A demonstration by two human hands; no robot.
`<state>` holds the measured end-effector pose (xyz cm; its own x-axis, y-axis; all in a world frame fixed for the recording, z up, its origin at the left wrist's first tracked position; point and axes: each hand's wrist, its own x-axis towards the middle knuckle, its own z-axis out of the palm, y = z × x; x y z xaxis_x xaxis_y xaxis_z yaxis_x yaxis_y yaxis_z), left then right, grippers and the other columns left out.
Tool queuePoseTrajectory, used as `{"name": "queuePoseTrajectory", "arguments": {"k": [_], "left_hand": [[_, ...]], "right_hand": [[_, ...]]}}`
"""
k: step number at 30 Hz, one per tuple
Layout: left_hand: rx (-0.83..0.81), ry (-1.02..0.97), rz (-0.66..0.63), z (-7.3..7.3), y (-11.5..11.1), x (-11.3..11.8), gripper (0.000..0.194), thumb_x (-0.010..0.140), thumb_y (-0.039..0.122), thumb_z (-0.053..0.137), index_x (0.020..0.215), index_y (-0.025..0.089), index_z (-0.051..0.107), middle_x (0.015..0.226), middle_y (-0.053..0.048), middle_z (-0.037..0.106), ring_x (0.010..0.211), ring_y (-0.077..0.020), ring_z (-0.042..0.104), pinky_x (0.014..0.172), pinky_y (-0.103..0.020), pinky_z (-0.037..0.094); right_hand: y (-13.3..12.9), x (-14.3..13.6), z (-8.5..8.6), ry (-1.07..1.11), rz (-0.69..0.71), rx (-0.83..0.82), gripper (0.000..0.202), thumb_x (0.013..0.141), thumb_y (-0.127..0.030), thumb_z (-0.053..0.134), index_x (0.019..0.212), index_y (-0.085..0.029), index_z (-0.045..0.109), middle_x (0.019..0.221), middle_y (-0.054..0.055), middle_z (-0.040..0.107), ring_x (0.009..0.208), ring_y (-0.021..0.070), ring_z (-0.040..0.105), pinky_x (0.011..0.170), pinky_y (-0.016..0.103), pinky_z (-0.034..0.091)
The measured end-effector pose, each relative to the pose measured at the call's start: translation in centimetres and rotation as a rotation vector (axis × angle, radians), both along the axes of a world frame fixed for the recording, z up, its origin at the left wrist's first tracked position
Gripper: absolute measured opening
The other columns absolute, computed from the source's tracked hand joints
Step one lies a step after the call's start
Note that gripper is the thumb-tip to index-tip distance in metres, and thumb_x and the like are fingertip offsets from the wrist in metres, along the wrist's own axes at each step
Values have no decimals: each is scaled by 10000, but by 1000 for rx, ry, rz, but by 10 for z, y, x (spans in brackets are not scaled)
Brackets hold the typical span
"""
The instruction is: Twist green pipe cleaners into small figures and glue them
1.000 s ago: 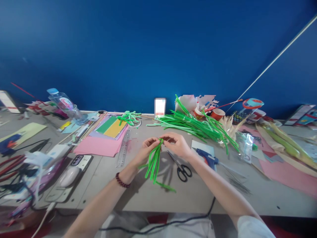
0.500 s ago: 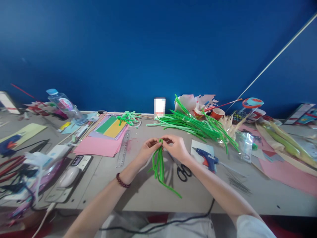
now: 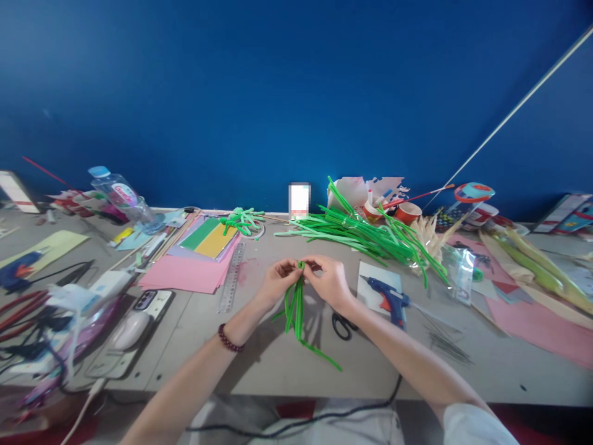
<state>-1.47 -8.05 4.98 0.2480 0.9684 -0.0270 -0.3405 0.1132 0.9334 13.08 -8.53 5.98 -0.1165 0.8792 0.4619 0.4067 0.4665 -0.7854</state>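
Observation:
A bundle of green fuzzy stems (image 3: 298, 309) hangs over the grey table, gathered at a small loop on top, with one longer stem trailing to the right. My left hand (image 3: 278, 279), with a dark beaded bracelet at the wrist, pinches the top of the bundle from the left. From the right, the fingertips of my right hand (image 3: 328, 279) close on the same top part. Black-handled scissors (image 3: 343, 326) lie just below my right wrist, partly covered by the forearm.
Behind my hands lies a large pile of green stems (image 3: 365, 235). A blue glue gun (image 3: 391, 298) rests to the right. On the left are a clear ruler (image 3: 230, 278), pink paper (image 3: 185, 272), a phone (image 3: 155, 303) and a bottle (image 3: 123, 194).
The hanging stems have swung slightly left and drawn closer together. My right hand has shifted slightly, its forearm covering more of the scissors.

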Motion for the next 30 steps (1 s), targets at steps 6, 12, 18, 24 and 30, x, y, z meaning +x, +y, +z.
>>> {"name": "queuePoseTrajectory", "arguments": {"k": [6, 12, 18, 24, 30], "left_hand": [[3, -80, -27, 2, -2, -2, 247, 614, 282, 792, 733, 145, 624, 687, 3, 644, 610, -108, 601, 650, -236, 485], [19, -126, -32, -1, -2, -4, 212, 623, 252, 792, 753, 155, 656, 787, -14, 661, 775, -127, 603, 737, -224, 454], [-9, -174, -111, -1, 2, -9, 233, 663, 300, 770, 797, 148, 656, 755, -27, 655, 711, -127, 596, 720, -237, 447], [-74, -224, -207, -1, 1, -9, 259, 667, 330, 764, 801, 141, 648, 657, -20, 622, 604, -112, 579, 616, -214, 438], [-93, -227, -218, -2, -1, -7, 234, 684, 310, 753, 777, 122, 648, 642, -32, 621, 586, -105, 573, 612, -208, 439]], "right_hand": [[6, 6, 10, 153, 139, -173, 181, 742, -202, 550, 863, -193, 684, 867, 50, 690, 695, 161, 630, 665, 292, 523], [12, 13, 18, 424, 242, -420, 127, 725, -253, 566, 786, -167, 637, 775, 24, 641, 656, 133, 607, 681, 297, 507], [12, 16, 24, 458, 412, -504, 159, 709, -286, 672, 797, -172, 602, 728, -6, 613, 655, 111, 588, 687, 276, 490], [14, 15, 15, 437, 478, -482, 292, 708, -308, 710, 953, -199, 593, 785, -6, 616, 658, 119, 614, 660, 281, 504], [14, 14, 17, 360, 460, -418, 221, 734, -327, 682, 905, -188, 691, 864, 33, 610, 650, 121, 611, 644, 291, 510]]}}
